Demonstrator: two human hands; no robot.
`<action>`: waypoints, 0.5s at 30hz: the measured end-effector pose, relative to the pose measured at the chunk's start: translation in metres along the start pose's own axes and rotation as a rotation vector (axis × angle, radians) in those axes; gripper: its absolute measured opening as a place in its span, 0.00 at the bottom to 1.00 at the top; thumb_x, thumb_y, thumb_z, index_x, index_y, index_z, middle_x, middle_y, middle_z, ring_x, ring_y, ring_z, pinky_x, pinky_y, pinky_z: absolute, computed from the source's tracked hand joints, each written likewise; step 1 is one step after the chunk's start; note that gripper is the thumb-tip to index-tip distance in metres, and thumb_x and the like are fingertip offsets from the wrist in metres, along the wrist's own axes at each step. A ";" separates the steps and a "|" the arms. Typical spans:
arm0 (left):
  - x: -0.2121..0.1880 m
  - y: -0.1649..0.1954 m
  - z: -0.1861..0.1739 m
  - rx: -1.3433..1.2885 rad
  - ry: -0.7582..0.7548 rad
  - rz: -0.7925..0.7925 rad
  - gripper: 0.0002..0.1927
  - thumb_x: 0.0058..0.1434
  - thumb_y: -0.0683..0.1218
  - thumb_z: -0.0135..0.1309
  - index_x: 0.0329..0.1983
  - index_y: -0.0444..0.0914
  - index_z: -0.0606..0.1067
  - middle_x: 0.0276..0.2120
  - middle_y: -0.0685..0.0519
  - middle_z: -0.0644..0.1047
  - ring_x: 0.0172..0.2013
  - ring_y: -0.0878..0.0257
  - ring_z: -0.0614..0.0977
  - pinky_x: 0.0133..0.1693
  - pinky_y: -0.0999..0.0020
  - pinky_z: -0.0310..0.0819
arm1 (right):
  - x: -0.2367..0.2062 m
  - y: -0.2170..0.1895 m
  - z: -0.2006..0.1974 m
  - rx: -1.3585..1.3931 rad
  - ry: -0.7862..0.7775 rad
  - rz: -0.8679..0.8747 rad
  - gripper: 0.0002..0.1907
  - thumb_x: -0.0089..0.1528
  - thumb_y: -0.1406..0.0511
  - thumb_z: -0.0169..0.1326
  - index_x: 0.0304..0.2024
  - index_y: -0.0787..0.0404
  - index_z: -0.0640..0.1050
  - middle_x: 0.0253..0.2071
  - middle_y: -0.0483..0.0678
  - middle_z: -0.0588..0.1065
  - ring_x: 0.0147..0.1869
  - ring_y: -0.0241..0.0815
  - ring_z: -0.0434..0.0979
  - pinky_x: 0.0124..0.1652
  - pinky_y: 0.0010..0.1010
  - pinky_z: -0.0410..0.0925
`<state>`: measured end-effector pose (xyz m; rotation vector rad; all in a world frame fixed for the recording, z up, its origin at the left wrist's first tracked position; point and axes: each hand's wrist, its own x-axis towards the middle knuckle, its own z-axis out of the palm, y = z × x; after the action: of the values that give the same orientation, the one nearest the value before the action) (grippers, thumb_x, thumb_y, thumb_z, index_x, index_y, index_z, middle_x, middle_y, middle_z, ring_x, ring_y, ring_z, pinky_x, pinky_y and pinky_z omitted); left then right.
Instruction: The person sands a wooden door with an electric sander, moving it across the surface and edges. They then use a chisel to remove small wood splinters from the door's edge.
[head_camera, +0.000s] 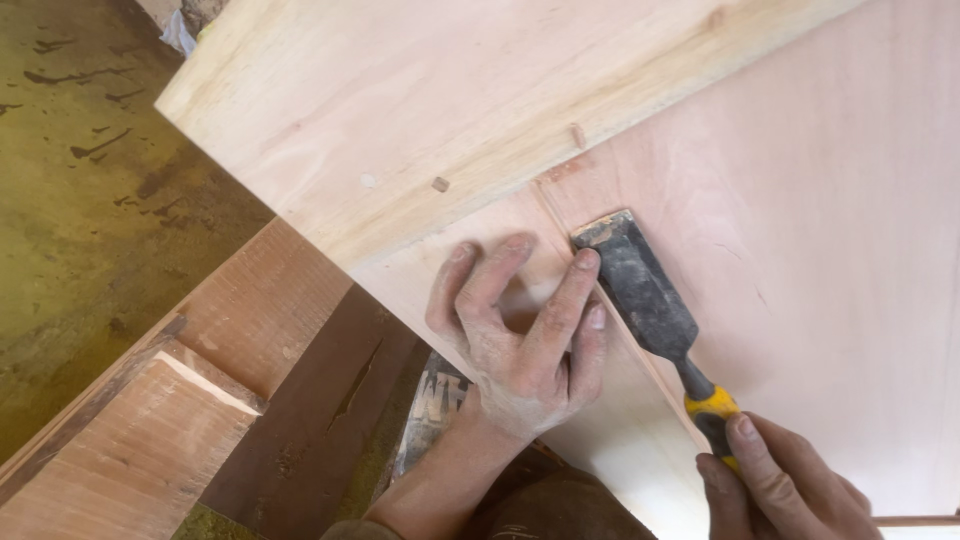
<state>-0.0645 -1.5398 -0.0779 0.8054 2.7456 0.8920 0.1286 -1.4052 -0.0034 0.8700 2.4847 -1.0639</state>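
Under right hand (785, 485), chisel (640, 290) handle hidden

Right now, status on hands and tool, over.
Right hand shut on chisel handle. Left hand fingertips steady the blade, flat on plywood panel. Blade tip at board edge. Nothing blocking.

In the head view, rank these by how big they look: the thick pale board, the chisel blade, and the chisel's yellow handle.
1. Thick pale board, by far the largest.
2. Chisel blade.
3. Yellow handle, smallest as seen, though the right hand covers most of it, so its full size is unsure.
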 end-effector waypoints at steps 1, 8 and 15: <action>-0.001 0.001 -0.002 -0.002 -0.003 -0.006 0.17 0.63 0.47 0.59 0.55 0.42 0.82 0.57 0.44 0.72 0.63 0.55 0.66 0.70 0.51 0.51 | 0.002 0.000 -0.001 -0.002 -0.014 -0.003 0.33 0.54 0.69 0.63 0.62 0.52 0.72 0.46 0.59 0.79 0.50 0.51 0.83 0.44 0.35 0.79; 0.000 -0.001 -0.007 -0.031 -0.039 -0.013 0.17 0.63 0.45 0.61 0.56 0.43 0.82 0.57 0.43 0.71 0.62 0.54 0.66 0.68 0.50 0.52 | 0.013 -0.002 -0.007 -0.052 -0.047 -0.010 0.34 0.54 0.68 0.65 0.63 0.51 0.72 0.47 0.58 0.80 0.49 0.51 0.84 0.43 0.34 0.79; 0.000 0.000 -0.004 -0.062 -0.004 -0.015 0.16 0.62 0.45 0.60 0.54 0.44 0.81 0.57 0.43 0.71 0.63 0.54 0.65 0.70 0.49 0.51 | 0.016 -0.012 -0.010 -0.076 -0.030 -0.028 0.35 0.54 0.69 0.63 0.64 0.51 0.71 0.45 0.57 0.80 0.49 0.51 0.84 0.44 0.36 0.79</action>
<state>-0.0655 -1.5418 -0.0743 0.7742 2.7025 0.9661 0.1084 -1.3976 0.0022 0.7936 2.5015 -0.9774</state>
